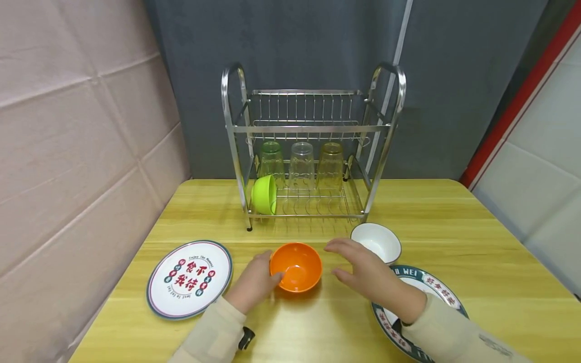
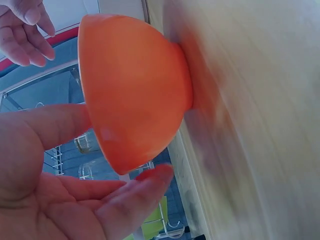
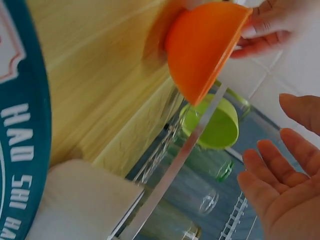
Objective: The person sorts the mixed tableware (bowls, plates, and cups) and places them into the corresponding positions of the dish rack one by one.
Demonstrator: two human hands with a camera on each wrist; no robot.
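Note:
An orange bowl (image 1: 296, 267) stands on the wooden table (image 1: 476, 242) near its front edge. My left hand (image 1: 268, 269) holds the bowl's left rim, thumb over the edge and fingers on the outer wall; the left wrist view shows the orange bowl (image 2: 135, 85) between thumb and fingers of that hand (image 2: 117, 150). My right hand (image 1: 340, 259) hovers open just right of the bowl, fingers spread, touching nothing. In the right wrist view the open palm (image 3: 280, 160) faces the orange bowl (image 3: 200, 45).
A white bowl (image 1: 376, 242) sits right of the orange one. A printed plate (image 1: 189, 278) lies at the left, another plate (image 1: 431, 285) under my right forearm. Behind, a metal dish rack (image 1: 313, 126) holds a green bowl (image 1: 264, 194) and three upturned glasses (image 1: 301, 164).

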